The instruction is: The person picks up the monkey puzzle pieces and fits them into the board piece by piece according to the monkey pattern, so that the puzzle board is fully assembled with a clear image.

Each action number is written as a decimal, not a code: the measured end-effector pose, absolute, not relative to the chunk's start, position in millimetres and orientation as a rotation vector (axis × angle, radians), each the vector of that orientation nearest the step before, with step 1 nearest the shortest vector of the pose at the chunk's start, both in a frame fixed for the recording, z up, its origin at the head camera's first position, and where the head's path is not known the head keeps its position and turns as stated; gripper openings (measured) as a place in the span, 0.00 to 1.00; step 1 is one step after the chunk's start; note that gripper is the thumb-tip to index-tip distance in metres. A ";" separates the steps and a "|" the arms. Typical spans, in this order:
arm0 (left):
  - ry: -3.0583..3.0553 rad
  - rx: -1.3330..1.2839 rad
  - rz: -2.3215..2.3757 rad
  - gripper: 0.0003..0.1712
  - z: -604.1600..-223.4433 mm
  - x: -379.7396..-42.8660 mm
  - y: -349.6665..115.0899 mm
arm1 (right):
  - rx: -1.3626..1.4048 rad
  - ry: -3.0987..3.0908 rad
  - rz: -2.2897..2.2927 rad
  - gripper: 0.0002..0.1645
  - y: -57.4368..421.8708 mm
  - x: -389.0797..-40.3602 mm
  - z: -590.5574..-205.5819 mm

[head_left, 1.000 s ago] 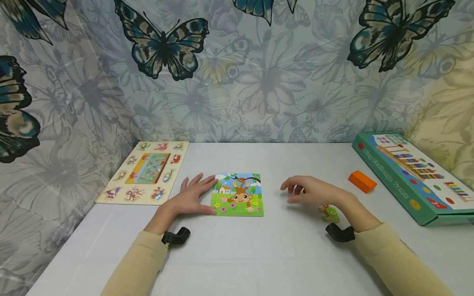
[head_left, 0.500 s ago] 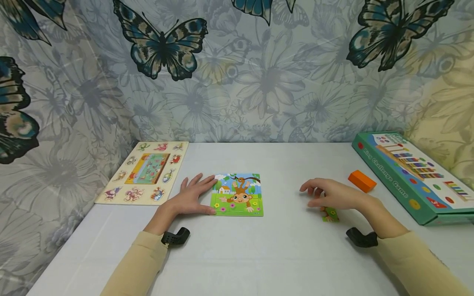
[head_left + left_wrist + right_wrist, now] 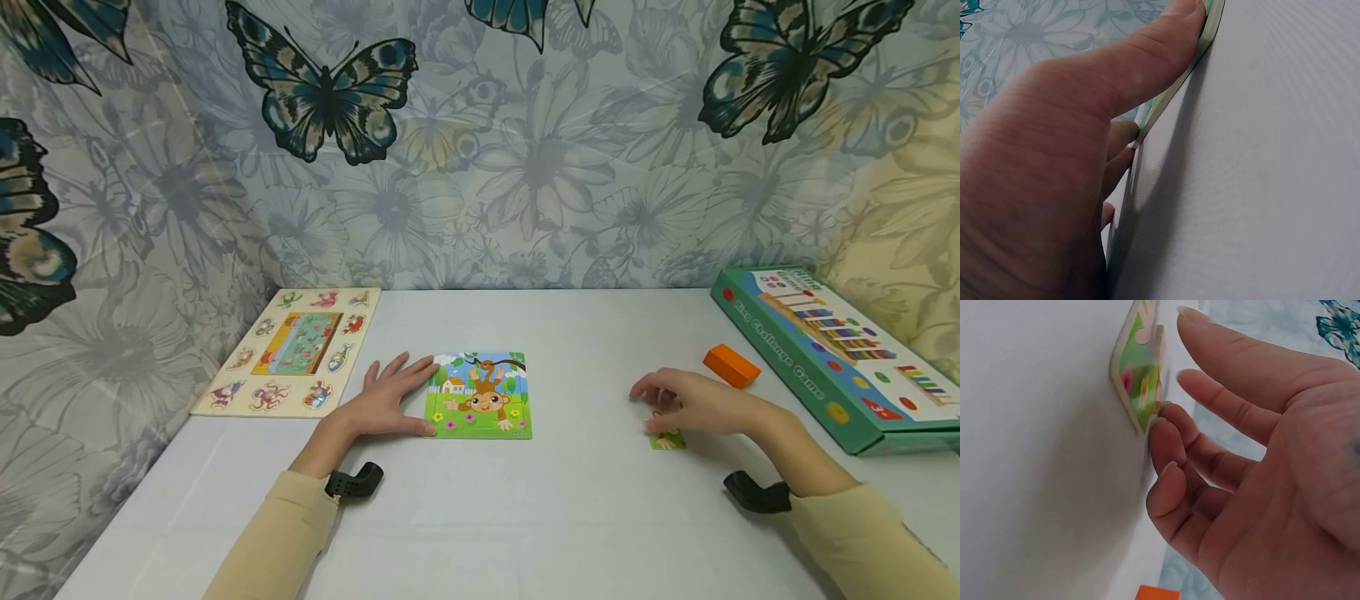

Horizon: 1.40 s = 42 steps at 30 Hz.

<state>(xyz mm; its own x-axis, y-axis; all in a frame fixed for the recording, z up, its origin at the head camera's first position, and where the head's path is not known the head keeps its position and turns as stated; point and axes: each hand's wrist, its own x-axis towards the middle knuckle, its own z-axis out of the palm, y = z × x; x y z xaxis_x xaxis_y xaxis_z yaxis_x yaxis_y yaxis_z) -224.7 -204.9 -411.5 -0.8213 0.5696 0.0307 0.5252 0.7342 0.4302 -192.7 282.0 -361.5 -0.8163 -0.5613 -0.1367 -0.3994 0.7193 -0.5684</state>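
Flat on the table lies a square monkey picture puzzle (image 3: 487, 408). My left hand (image 3: 378, 408) rests against its left edge, fingers spread, the thumb at the lower left corner. The left wrist view shows that thumb (image 3: 1147, 65) touching the board's thin edge. Farther right, my right hand (image 3: 697, 404) hovers over a small loose puzzle piece (image 3: 667, 442), partly covering it. In the right wrist view the thumb stands apart from this green piece (image 3: 1137, 378); the loosely bent fingers are close beside it, and whether they touch it is unclear.
An orange block (image 3: 731, 366) lies beyond my right hand, beside a green game box (image 3: 832, 367). At the back left is a cream board (image 3: 243, 383) with sea animals. A butterfly-patterned cloth (image 3: 540, 167) hangs behind the white table (image 3: 480, 517).
My right hand has moved rightward and slightly nearer, away from the puzzle's side to above the loose piece. The left hand and the puzzle have stayed in place.
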 end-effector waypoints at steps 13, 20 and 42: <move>2.828 0.888 0.655 0.59 -410.3 -225.5 -203.5 | -0.780 2.644 -0.724 0.26 289.2 -182.4 -364.6; 2.829 0.882 0.646 0.59 -410.6 -224.7 -204.5 | -0.813 2.654 -0.711 0.24 290.3 -179.2 -363.8; 2.827 0.892 0.659 0.59 -409.7 -222.8 -204.0 | -0.761 2.635 -0.742 0.18 290.7 -180.9 -367.6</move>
<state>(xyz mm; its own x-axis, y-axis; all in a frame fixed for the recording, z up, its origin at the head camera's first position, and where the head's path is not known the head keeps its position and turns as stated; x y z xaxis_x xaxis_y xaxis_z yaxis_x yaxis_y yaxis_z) -222.8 -204.0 -409.7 -0.8223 0.5683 0.0300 0.5229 0.7338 0.4337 -180.9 290.7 -367.6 -0.8149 -0.5631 -0.1375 -0.4086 0.7263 -0.5527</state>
